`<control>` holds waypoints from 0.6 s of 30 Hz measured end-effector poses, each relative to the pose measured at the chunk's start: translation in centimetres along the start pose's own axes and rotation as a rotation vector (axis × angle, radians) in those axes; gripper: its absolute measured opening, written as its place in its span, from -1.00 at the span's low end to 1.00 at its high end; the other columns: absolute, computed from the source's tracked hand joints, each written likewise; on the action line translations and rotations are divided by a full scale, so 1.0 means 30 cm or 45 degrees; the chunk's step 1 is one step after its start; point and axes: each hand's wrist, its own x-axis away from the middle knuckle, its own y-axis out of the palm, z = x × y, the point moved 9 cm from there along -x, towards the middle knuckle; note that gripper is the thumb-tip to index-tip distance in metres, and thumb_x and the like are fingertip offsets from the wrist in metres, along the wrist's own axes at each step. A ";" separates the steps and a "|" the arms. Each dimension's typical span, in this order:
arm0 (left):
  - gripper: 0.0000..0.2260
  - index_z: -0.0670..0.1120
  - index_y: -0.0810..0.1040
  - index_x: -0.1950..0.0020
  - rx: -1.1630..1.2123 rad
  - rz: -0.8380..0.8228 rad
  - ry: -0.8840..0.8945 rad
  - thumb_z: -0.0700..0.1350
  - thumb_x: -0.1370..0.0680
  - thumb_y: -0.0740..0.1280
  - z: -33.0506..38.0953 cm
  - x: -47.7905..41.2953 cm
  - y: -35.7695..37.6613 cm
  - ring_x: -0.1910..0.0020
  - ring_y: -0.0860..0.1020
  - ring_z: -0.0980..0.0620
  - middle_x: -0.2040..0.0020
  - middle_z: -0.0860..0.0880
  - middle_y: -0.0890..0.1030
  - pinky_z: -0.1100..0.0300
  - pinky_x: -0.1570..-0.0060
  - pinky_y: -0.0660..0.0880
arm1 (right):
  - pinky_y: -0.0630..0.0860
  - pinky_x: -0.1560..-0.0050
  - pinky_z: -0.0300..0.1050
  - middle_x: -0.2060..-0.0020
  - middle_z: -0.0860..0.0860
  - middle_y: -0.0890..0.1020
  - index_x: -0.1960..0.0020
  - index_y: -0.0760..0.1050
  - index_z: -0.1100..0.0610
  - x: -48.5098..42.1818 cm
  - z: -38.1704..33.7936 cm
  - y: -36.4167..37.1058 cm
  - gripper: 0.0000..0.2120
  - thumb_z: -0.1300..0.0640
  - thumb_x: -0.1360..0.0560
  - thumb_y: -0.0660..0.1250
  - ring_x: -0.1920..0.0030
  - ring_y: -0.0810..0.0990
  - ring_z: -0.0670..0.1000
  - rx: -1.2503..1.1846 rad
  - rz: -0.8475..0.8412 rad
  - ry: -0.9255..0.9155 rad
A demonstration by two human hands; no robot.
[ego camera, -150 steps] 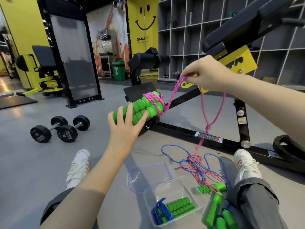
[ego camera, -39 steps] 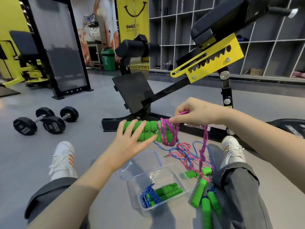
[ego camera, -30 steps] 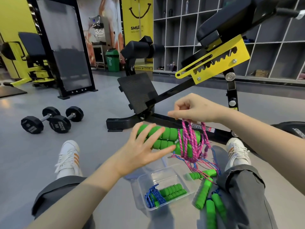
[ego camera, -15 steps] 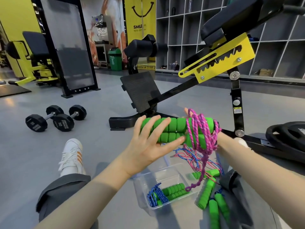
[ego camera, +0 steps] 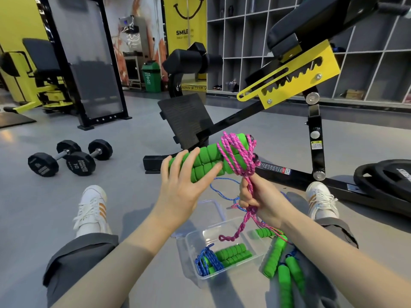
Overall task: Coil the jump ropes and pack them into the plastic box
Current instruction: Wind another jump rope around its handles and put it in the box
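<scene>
One blue rope (ego camera: 206, 262) lies coiled inside the plastic box (ego camera: 191, 256). Above the box, the left hand (ego camera: 178, 187) lays straight fingers (ego camera: 193, 154) against the green handles (ego camera: 205, 162), which are bound with pink rope (ego camera: 235, 154). The right hand (ego camera: 258, 197) grips its hanging tail. Judged unfinished: other ropes (ego camera: 277, 252) lie loose right of the box.

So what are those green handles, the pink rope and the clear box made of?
Handles: likely soft foam, matte, with a ribbed surface of cushiony rings. Rope: looks like braided cord, perhaps nylon or polyester; the woven strands are flecked and the knotted end hangs limp. Box: thin clear plastic with a glossy finish; the floor shows through its walls.
</scene>
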 end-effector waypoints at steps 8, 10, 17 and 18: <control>-0.39 0.04 0.37 -0.39 -0.166 -0.110 -0.081 -0.41 -0.42 0.05 -0.056 0.025 0.050 -0.14 0.41 -0.31 -0.27 -0.29 0.40 -0.22 -0.09 0.33 | 0.41 0.44 -0.19 0.55 0.03 0.32 0.04 0.39 0.19 0.047 0.036 0.044 -0.78 0.04 -0.59 0.13 0.55 0.46 0.07 0.239 -0.045 0.050; -0.39 0.03 0.39 -0.39 -0.237 -0.129 -0.056 -0.40 -0.40 0.12 -0.069 0.034 0.061 -0.13 0.41 -0.30 -0.25 -0.31 0.44 -0.22 -0.07 0.33 | 0.33 0.51 -0.24 0.51 0.03 0.37 -0.13 0.40 0.13 0.068 0.052 0.056 -0.82 0.08 -0.61 0.13 0.60 0.39 0.02 0.394 -0.073 0.091; -0.45 0.00 0.46 -0.34 -0.374 -0.238 0.015 -0.37 -0.47 -0.02 -0.102 0.076 0.087 -0.07 0.45 -0.31 -0.20 -0.33 0.48 -0.25 -0.04 0.35 | 0.23 0.57 -0.27 0.46 -0.04 0.42 -0.34 0.34 0.01 0.118 0.047 0.094 -0.69 0.12 -0.60 0.17 0.61 0.30 -0.10 1.024 -0.202 0.136; -0.44 -0.01 0.49 -0.33 -0.384 -0.280 0.041 -0.36 -0.44 0.01 -0.095 0.088 0.093 -0.07 0.47 -0.33 -0.20 -0.34 0.49 -0.26 -0.05 0.37 | 0.26 0.56 -0.27 0.45 -0.04 0.43 -0.37 0.32 0.03 0.123 0.027 0.099 -0.66 0.12 -0.60 0.18 0.60 0.32 -0.11 1.142 -0.229 0.130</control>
